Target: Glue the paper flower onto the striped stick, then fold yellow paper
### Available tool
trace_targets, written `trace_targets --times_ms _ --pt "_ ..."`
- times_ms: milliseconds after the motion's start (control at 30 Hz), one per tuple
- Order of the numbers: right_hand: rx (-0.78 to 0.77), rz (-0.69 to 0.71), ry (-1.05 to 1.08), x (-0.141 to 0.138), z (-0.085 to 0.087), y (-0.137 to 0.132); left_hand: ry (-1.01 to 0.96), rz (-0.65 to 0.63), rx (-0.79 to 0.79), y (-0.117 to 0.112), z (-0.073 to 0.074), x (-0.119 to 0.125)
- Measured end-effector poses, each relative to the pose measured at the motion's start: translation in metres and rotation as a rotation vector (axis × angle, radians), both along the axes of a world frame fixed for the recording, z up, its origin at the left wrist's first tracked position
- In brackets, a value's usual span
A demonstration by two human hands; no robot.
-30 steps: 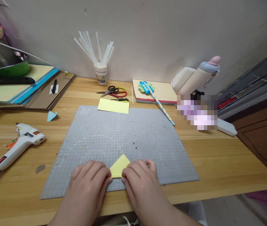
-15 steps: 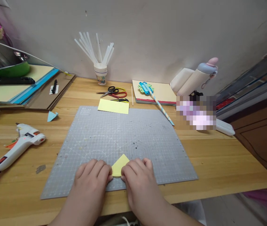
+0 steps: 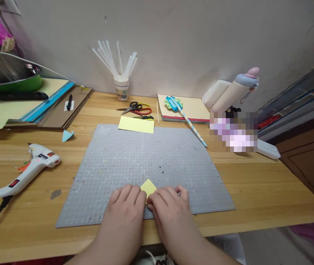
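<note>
Both my hands rest side by side at the near edge of a grey cutting mat [image 3: 118, 162]. Between them lies a small folded yellow paper [image 3: 148, 186], only its pointed far tip showing. My left hand [image 3: 126, 209] has its fingers curled down onto the paper's left side. My right hand [image 3: 170, 209] has its fingers bent and pressed onto the paper's right side. The rest of the paper is hidden under my fingers.
A yellow sheet [image 3: 136, 124] lies at the mat's far edge, with scissors [image 3: 135, 108] behind it. A cup of glue sticks [image 3: 121, 87] stands by the wall. A white glue gun [image 3: 30, 171] lies left. Stacked paper [image 3: 184, 108] and a striped stick [image 3: 192, 129] lie right.
My two hands have closed in toward each other over the yellow paper, so less of its tip shows. The view has shifted slightly to the left.
</note>
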State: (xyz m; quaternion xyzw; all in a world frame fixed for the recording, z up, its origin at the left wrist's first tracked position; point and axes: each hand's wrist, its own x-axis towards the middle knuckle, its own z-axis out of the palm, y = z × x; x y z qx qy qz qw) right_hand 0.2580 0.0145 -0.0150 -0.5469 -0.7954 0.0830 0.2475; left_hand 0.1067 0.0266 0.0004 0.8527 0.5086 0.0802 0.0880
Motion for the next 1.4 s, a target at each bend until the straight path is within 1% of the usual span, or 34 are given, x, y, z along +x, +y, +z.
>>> trace_targets --times_ms 67,167,267,367,500,567,700,833,933,1000,1100,1200,1300,1400 --pt "0.021 -0.019 -0.006 0.006 -0.001 -0.003 0.015 0.011 0.006 0.0 0.0 0.002" --pt "0.031 -0.027 -0.001 0.019 -0.005 -0.006 0.011 0.013 -0.026 0.001 0.0 0.003" --pt "0.019 -0.009 0.009 0.029 -0.01 -0.006 -0.017 0.012 -0.079 0.002 0.0 0.001" --pt "-0.012 0.005 0.031 0.031 -0.011 -0.004 -0.069 0.027 -0.113 0.004 0.002 0.0" --pt "-0.014 0.002 0.069 0.031 -0.006 -0.001 -0.127 -0.009 -0.141 0.008 0.004 0.004" --pt "-0.019 0.01 0.07 0.033 -0.003 -0.002 -0.125 -0.024 -0.119 0.008 0.002 0.007" --pt "-0.02 0.006 0.061 0.036 0.002 -0.004 -0.077 -0.001 -0.065 0.007 0.0 0.011" --pt "-0.053 -0.006 0.023 0.036 0.004 -0.004 -0.033 0.013 -0.081 0.007 0.0 0.012" --pt "-0.089 0.01 0.05 0.036 0.005 -0.006 -0.034 0.016 -0.07 0.003 -0.002 0.01" --pt "-0.108 0.017 0.067 0.037 0.007 -0.009 -0.073 0.015 -0.046 -0.002 -0.005 0.009" --pt "-0.099 0.003 0.064 0.035 0.009 -0.013 -0.175 0.022 -0.012 -0.008 -0.008 0.006" --pt "-0.083 -0.018 0.018 0.031 0.01 -0.014 -0.242 0.012 0.004 -0.01 -0.007 0.0" --pt "-0.073 -0.039 -0.03 0.031 0.01 -0.012 -0.234 0.026 0.036 -0.011 -0.003 -0.012" --pt "-0.058 -0.055 0.001 0.035 0.009 -0.012 -0.186 0.058 0.086 -0.013 -0.003 -0.025"
